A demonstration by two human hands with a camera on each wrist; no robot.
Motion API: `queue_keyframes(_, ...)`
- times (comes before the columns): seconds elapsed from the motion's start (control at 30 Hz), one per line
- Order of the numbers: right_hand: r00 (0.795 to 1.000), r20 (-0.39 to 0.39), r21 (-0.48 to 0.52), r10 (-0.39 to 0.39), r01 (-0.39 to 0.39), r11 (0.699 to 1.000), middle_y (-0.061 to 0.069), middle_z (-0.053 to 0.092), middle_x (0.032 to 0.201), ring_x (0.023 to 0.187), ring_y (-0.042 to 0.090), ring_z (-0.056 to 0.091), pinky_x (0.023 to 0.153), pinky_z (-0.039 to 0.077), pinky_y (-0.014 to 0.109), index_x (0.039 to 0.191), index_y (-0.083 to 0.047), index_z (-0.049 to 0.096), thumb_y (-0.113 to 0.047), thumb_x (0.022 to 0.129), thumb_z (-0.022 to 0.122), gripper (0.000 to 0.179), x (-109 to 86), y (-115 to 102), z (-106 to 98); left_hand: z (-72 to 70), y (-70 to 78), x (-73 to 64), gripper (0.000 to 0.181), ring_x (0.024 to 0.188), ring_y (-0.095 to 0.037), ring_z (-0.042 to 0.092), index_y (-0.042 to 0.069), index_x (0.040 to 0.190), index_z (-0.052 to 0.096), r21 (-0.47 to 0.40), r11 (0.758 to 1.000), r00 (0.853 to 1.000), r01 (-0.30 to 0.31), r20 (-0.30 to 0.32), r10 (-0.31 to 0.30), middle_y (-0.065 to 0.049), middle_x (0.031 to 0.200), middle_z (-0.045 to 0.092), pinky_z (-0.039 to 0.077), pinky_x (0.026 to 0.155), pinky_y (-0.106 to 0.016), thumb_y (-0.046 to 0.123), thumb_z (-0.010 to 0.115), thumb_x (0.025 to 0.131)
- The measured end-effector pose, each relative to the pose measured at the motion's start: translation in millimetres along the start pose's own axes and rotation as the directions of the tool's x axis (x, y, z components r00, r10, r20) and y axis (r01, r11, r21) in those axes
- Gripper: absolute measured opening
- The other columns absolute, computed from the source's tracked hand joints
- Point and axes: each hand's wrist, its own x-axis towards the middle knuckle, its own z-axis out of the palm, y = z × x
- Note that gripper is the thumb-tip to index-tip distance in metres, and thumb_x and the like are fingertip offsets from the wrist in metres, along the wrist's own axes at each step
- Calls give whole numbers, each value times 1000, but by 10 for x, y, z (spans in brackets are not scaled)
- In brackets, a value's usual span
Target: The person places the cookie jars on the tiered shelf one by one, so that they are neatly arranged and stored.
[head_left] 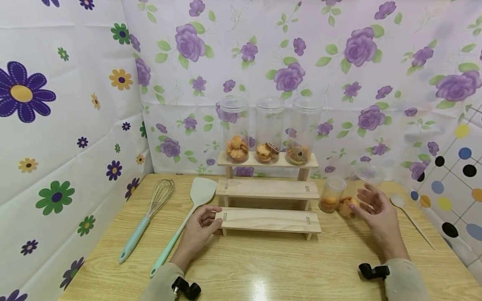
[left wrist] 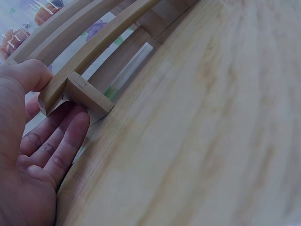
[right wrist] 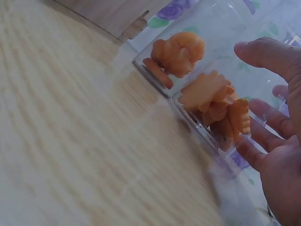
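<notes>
A three-step wooden stand (head_left: 268, 189) sits mid-table. My left hand (head_left: 198, 228) holds the left end of its lowest step, with thumb and fingers around the board's end near the leg (left wrist: 89, 96). On the right, my right hand (head_left: 380, 219) is beside a clear jar (head_left: 354, 188) with orange flower-shaped cookies (right wrist: 216, 101) at its bottom. The thumb is spread away from the other fingers, which lie along the jar's far side. A second clear jar (head_left: 333, 188), also with orange cookies, stands just left of it, close to the stand.
Three clear lidded jars (head_left: 270, 121) with cookies line the top step. A whisk (head_left: 148, 219) and a spatula (head_left: 201, 190) lie on the left of the table. At the far right lies a long-handled spoon (head_left: 397, 201). Patterned cloth (head_left: 241, 54) hangs behind.
</notes>
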Motion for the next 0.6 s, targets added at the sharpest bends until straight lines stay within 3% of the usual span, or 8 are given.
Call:
queue_keyframes(0.2, 1000, -17, 3, 24, -24, 1000, 10, 57, 160, 135, 8, 60, 102, 52, 7, 174, -23, 38, -19, 103, 84, 85, 11, -82, -89, -8, -22, 8, 32, 101, -25, 71, 13, 137, 72, 7, 1000, 1000, -13, 4, 13, -14, 113, 75, 60, 85, -29, 18, 79, 107)
queue_keyframes(0.43, 998, -58, 122, 21, -13, 992, 2, 60, 154, 134, 9, 61, 101, 51, 6, 170, -22, 46, -6, 100, 86, 82, 53, -240, -217, -11, -22, 7, 33, 102, -25, 71, 11, 138, 71, 19, 1000, 1000, -16, 2, 16, -12, 113, 75, 59, 86, -29, 19, 80, 107)
queue_keyframes(0.6, 995, -102, 71, -18, 25, 997, -2, 63, 150, 131, 7, 63, 99, 52, 5, 169, -22, 47, -5, 98, 86, 83, 67, -425, -288, -10, -20, 5, 33, 103, -25, 72, 12, 137, 72, 18, 1000, 1000, -13, 1, 13, -12, 113, 76, 60, 88, -29, 19, 80, 106)
